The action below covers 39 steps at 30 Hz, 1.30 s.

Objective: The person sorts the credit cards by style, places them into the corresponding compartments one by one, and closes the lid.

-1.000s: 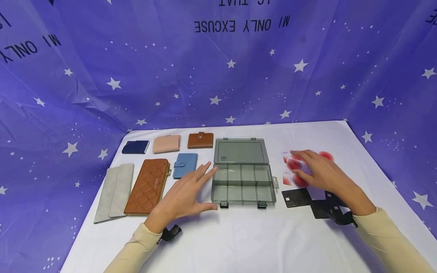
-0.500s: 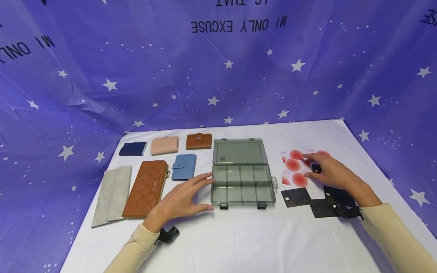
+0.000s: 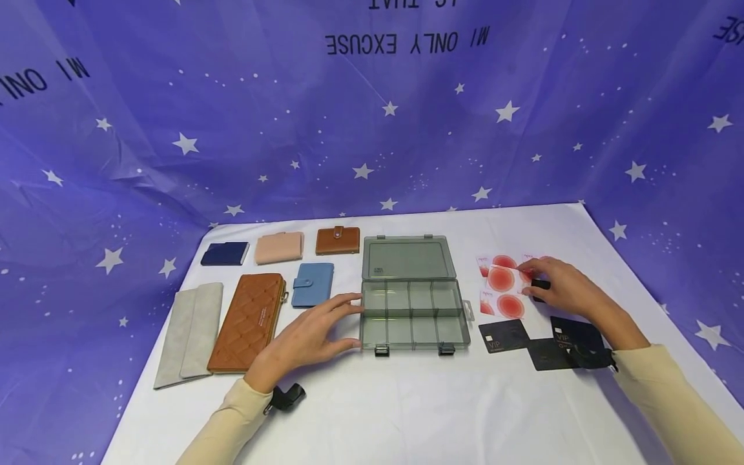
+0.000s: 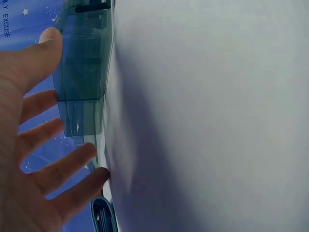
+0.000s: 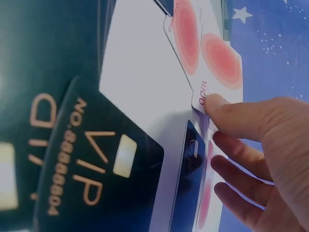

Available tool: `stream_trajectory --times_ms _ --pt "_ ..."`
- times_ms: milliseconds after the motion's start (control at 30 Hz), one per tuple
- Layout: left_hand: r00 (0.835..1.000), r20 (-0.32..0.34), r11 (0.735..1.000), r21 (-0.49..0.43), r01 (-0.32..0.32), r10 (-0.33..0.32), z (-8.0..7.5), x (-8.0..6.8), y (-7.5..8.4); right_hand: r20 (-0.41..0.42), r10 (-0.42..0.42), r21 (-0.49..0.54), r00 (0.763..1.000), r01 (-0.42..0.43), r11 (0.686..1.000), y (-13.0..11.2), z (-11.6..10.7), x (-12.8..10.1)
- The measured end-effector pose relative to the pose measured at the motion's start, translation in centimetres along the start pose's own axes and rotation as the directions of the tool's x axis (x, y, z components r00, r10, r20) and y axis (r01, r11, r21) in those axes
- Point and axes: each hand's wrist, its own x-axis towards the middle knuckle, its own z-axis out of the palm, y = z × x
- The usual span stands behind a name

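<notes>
Red-spotted card (image 3: 501,278) lifts at its edge, pinched by right hand (image 3: 560,289).

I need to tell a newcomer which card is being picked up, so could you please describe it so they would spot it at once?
Start at the clear grey compartment box mid-table and look just right of it, where white cards with red circles lie above black VIP cards. The right hand pinches the middle white card; unlike its neighbours, it sits tilted.

Wallets (image 3: 250,320) left of box (image 3: 414,314) (cards (image 3: 504,290) right)
</notes>
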Motion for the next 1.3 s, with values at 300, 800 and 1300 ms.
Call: stream_trajectory --times_ms 300,800,1300 --pt "1.000 0.010 1.000 -0.026 0.012 -0.011 0.2 0.0 0.2 -0.065 0.030 0.105 0.997 -0.023 0.994 -1.0 -0.9 -0.2" --pt "1.000 0.011 1.000 0.006 0.003 -0.004 0.4 0.1 0.8 -0.213 -0.147 0.281 0.966 0.205 0.938 -9.8 -0.4 3.2" --pt "1.000 -0.003 1.000 -0.018 0.019 -0.019 0.4 0.1 1.1 -0.006 -0.277 0.315 0.961 0.264 0.911 -18.6 5.4 7.2"
